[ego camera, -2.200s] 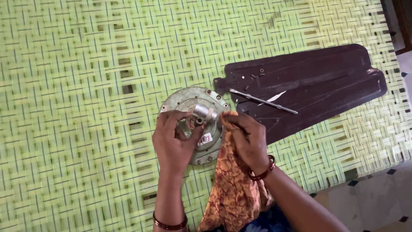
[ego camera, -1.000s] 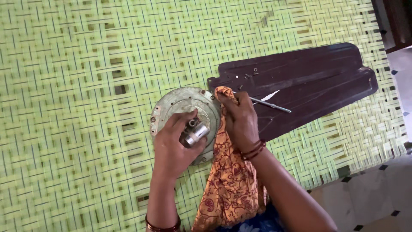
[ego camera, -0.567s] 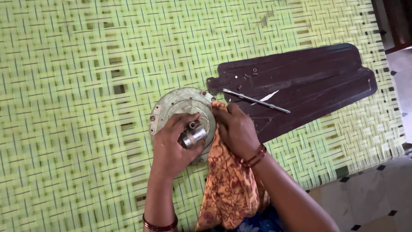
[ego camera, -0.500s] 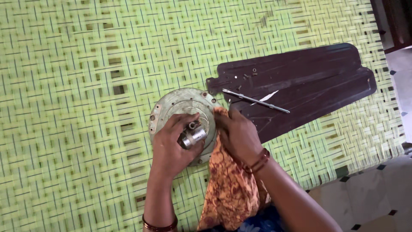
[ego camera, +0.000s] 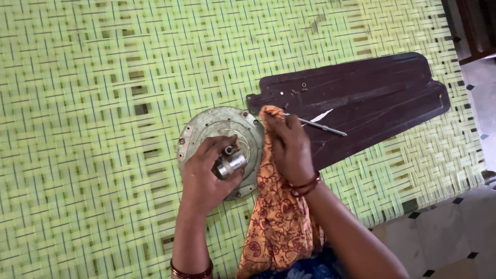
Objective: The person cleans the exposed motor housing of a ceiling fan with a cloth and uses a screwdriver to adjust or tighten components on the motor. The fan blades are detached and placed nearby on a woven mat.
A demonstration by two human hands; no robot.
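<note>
A big mat [ego camera: 93, 103] woven from yellow-green strips covers almost all the space, and everything lies on it. Near the middle sits a round metal plate [ego camera: 206, 126], grey and a bit dusty, lying flat on the mat. The left hand [ego camera: 206, 178] rests on top of the plate with its fingers curled around a small shiny metal tube [ego camera: 231, 164] that stands in the middle of the plate. This grip looks like it keeps the plate from sliding or turning. Just to the right, the right hand [ego camera: 290, 147] is closed around a bunch of orange cloth [ego camera: 274, 222] with a red pattern. It presses the top of the cloth against the right edge of the plate, as you would to rub something clean. The rest of the cloth hangs down toward the person's lap. Red bangles sit on both wrists. Further right lie dark brown fan blades [ego camera: 372, 98], long and flat, with one end close to the plate. A thin metal tool [ego camera: 323, 126] lies across them, next to a small white scrap, and a few tiny screws [ego camera: 297, 89] rest near their narrow end, where they cannot slip through the mat. A tiled floor [ego camera: 444, 237] shows at the lower right corner.
</note>
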